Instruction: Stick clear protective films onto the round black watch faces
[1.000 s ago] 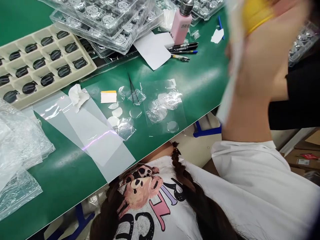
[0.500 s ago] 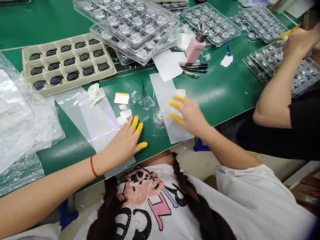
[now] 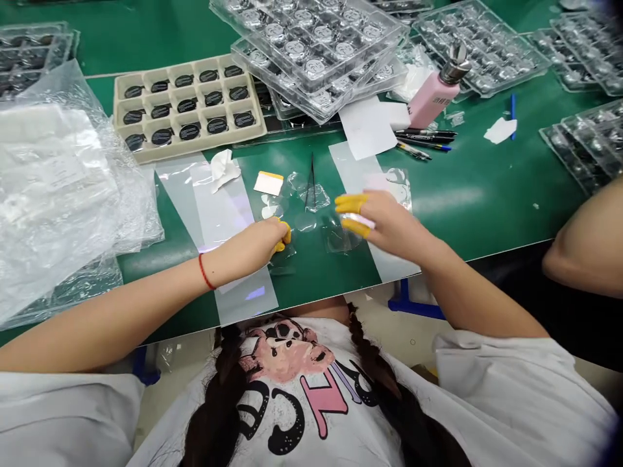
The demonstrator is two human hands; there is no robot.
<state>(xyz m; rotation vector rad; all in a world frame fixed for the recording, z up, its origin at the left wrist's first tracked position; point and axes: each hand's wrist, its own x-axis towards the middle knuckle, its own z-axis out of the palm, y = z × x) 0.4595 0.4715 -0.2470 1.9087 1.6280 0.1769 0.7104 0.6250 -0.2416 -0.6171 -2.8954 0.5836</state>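
The right hand [image 3: 392, 224] seems to pinch a clear film piece [image 3: 357, 221] at centre. The left hand [image 3: 246, 246] curls just left, its hold hidden.

Bright, even light falls from above and leaves only faint shadows. Pale glare streaks the green table [image 3: 467, 198] and glints off the plastic trays [image 3: 311, 58] and bag [image 3: 63, 188]. The right hand [image 3: 392, 224] looks slightly blurred, and the wide view bends toward the edges.

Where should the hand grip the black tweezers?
Take the black tweezers by the middle of their two arms, coming from above with the right hand, which is just beside them. They lie flat on clear film, narrowing to a point at the far end, so pinch across both arms.
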